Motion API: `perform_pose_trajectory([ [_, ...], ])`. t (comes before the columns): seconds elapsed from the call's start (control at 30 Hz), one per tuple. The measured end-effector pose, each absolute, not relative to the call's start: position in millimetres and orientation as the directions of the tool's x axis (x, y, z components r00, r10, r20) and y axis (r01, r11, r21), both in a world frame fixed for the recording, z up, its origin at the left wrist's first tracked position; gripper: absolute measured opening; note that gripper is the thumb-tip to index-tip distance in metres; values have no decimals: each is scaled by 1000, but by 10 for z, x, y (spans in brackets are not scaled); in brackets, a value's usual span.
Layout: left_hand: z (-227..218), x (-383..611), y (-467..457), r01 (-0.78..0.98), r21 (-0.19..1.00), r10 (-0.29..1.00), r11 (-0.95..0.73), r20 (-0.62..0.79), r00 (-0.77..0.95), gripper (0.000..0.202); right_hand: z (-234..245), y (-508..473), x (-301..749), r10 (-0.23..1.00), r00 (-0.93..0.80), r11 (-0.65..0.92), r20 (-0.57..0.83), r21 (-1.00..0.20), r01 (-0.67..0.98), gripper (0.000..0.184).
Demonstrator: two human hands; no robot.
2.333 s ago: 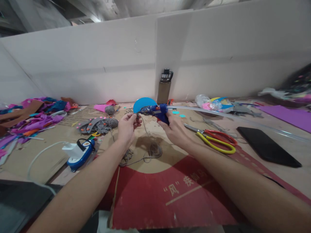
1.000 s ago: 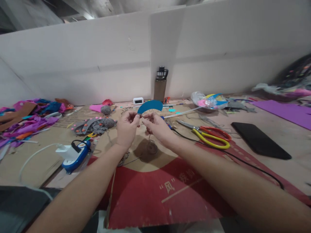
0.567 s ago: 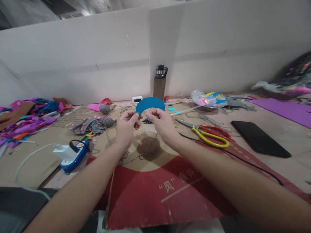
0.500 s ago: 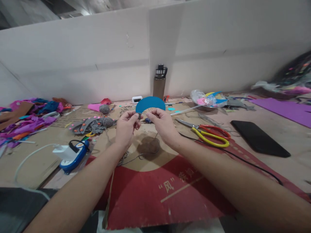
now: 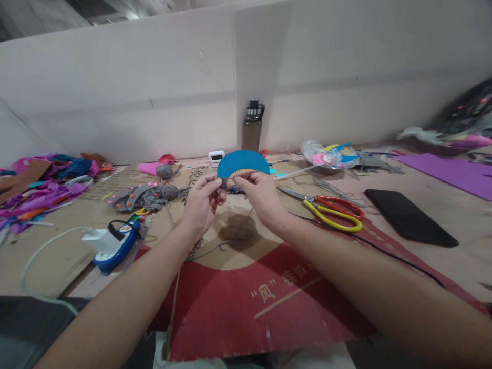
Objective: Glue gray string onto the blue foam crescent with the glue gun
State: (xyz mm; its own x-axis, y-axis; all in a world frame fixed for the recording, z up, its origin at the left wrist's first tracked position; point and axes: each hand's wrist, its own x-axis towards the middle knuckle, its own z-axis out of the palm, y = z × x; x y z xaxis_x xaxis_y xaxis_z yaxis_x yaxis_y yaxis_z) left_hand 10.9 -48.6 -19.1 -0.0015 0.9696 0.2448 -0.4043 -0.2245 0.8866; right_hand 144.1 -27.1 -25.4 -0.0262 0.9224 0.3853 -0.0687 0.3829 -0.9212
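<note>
A blue half-round foam piece (image 5: 243, 161) is held up above the table's middle. My left hand (image 5: 200, 202) pinches its lower left edge, fingers closed. My right hand (image 5: 260, 197) pinches the lower edge just to the right, and a thin grey string (image 5: 249, 212) hangs from that spot down to a coil of grey string (image 5: 239, 228) on the cardboard. A blue glue gun (image 5: 235, 190) lies mostly hidden behind my hands.
Red-and-yellow scissors (image 5: 331, 210) and a black phone (image 5: 409, 217) lie to the right. A blue-and-white power strip (image 5: 114, 242) sits at the left, grey yarn and felt pieces (image 5: 154, 193) behind it. A brown bottle (image 5: 251, 127) stands by the wall.
My right hand has put down the glue gun and moved to the blue piece. Both hands now pinch its lower edge, and the piece has tilted up to face me.
</note>
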Motion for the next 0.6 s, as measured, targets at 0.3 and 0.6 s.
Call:
perform_pose_trajectory([
  [0.3, -176, 81, -459, -480, 875, 980, -59, 143, 140, 6, -230, -334, 1457, 950, -30, 306, 310, -946, -110, 21],
  [0.6, -175, 66, -439, -510, 841, 942, 183, -2, 334, 6, -217, -388, 1504, 933, -138, 307, 333, -935, -177, 22],
])
